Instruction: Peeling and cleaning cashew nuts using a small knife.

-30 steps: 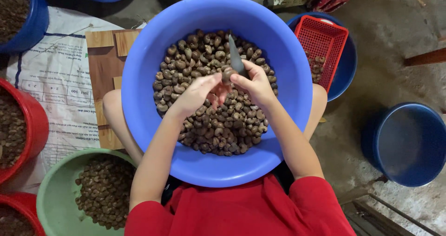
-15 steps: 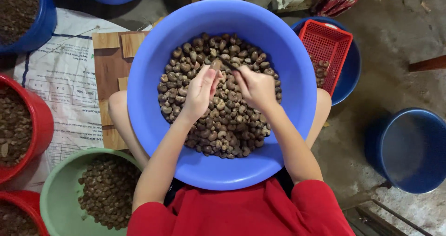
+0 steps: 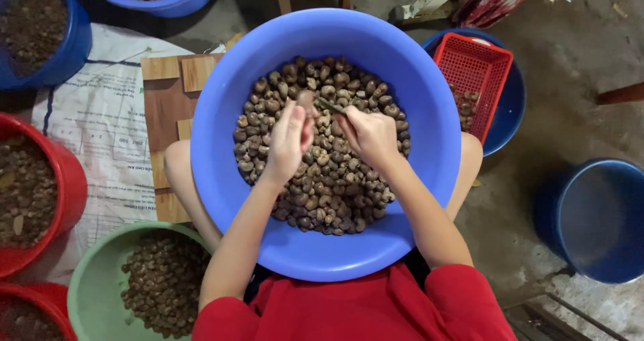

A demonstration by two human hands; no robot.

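Note:
A big blue plastic basin (image 3: 221, 99) rests on my lap, filled with several brown nuts in their shells (image 3: 322, 187). Over the pile, my left hand (image 3: 290, 140) pinches one brown nut (image 3: 306, 100) at its fingertips. My right hand (image 3: 367, 134) is closed around a small knife (image 3: 330, 105) whose thin blade points left toward that nut. The two hands sit close together above the middle of the basin.
A green bowl of nuts (image 3: 100, 280) sits at lower left, red tubs (image 3: 64, 187) on the left, blue tubs (image 3: 67, 46) at top left. A red mesh basket (image 3: 473, 76) lies in a blue bowl at right. A dark blue bucket (image 3: 597, 213) stands far right. A wooden board (image 3: 168, 106) lies under the basin.
Both hands dipped into the pile half a second ago, then rose again. The left hand now holds a nut up with the knife tip beside it.

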